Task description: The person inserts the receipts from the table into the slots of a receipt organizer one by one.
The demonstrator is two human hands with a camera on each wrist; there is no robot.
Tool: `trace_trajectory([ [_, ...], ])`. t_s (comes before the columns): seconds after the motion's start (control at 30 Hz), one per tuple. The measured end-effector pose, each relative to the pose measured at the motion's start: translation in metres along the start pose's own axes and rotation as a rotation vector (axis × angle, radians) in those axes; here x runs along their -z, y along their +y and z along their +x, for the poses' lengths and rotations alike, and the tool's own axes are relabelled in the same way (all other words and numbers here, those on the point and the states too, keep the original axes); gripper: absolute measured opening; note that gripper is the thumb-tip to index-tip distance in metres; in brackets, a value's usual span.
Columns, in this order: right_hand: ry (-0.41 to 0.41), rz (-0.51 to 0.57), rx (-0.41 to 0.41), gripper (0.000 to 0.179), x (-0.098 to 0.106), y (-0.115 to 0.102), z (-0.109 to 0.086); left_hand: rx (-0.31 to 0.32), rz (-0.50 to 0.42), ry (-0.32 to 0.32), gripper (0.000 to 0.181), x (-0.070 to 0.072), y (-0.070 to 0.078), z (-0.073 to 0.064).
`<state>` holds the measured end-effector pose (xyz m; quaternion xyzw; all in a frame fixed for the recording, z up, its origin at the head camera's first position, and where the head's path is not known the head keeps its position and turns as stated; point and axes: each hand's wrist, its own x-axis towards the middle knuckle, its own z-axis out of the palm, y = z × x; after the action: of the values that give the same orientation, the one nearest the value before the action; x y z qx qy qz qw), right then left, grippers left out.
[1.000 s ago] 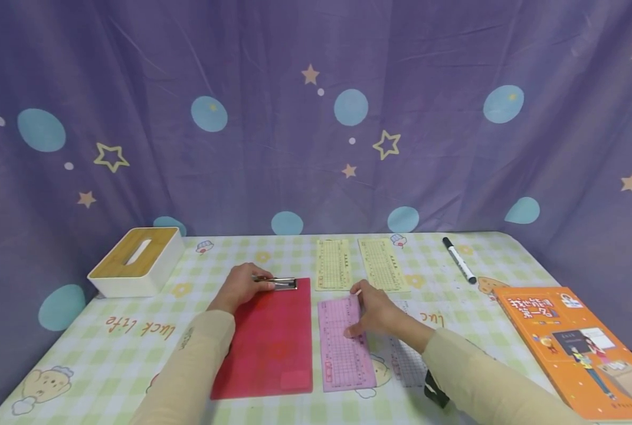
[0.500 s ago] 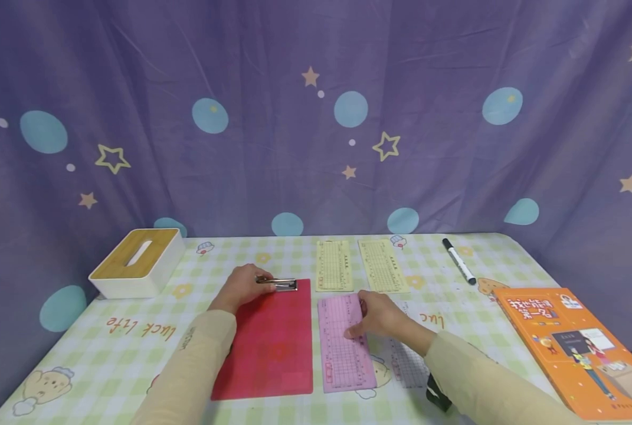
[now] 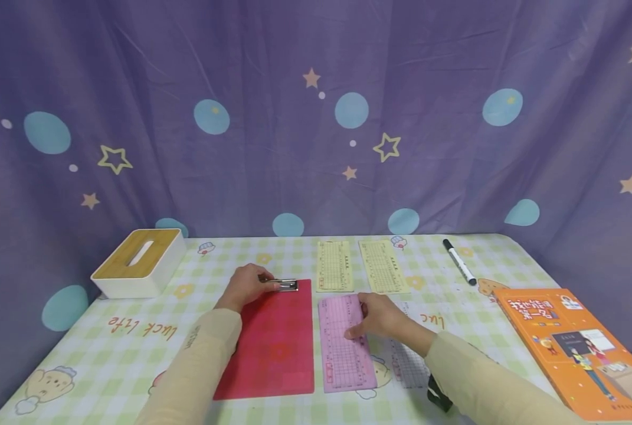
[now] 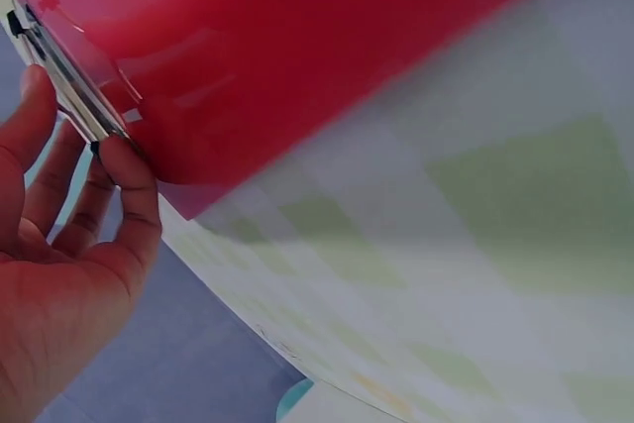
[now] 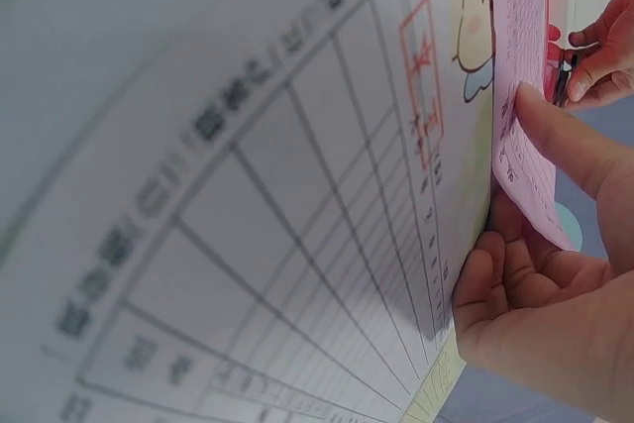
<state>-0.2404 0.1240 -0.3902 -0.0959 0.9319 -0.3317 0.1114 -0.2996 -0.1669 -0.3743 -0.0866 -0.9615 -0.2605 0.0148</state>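
Note:
A translucent red clipboard (image 3: 275, 354) lies on the table left of centre, with a silver metal clip (image 3: 289, 285) at its far end. My left hand (image 3: 244, 286) pinches that clip; the left wrist view shows thumb and fingers on either side of the clip (image 4: 74, 86). Just right of the board is a pink printed form slip (image 3: 342, 366). My right hand (image 3: 382, 316) holds its right edge, thumb on top and fingers beneath, lifting that edge slightly in the right wrist view. A white form slip (image 3: 408, 363) lies partly under the right forearm, its print large in the right wrist view.
Two yellow form slips, a left one (image 3: 334, 265) and a right one (image 3: 383, 265), lie farther back. A marker (image 3: 459, 261) rests at the back right, an orange book (image 3: 576, 354) at the right edge. A tissue box (image 3: 137, 262) stands back left. Some black object (image 3: 439, 395) shows beneath the right sleeve.
The right index finger has come down onto the far right corner of the pink slip. The left hand stays at the clip, and the clipboard and slips lie as before.

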Motion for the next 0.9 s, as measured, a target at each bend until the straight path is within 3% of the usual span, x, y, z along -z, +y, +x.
trace_trajectory([
  [0.17,0.001,0.007,0.0,0.039,-0.001,0.001,0.0,0.044,-0.022,-0.01,0.023,-0.001,0.002,0.001],
  [0.43,-0.005,0.007,-0.004,0.039,-0.002,0.001,0.0,0.03,-0.027,-0.033,0.027,-0.002,-0.002,0.002],
  [0.63,-0.005,0.002,-0.01,0.04,-0.003,0.003,0.0,-0.018,0.002,0.009,0.025,-0.004,-0.007,0.001],
  [0.9,-0.008,0.018,0.001,0.039,-0.002,0.001,-0.002,0.02,-0.056,0.053,0.021,-0.004,-0.009,0.0],
])
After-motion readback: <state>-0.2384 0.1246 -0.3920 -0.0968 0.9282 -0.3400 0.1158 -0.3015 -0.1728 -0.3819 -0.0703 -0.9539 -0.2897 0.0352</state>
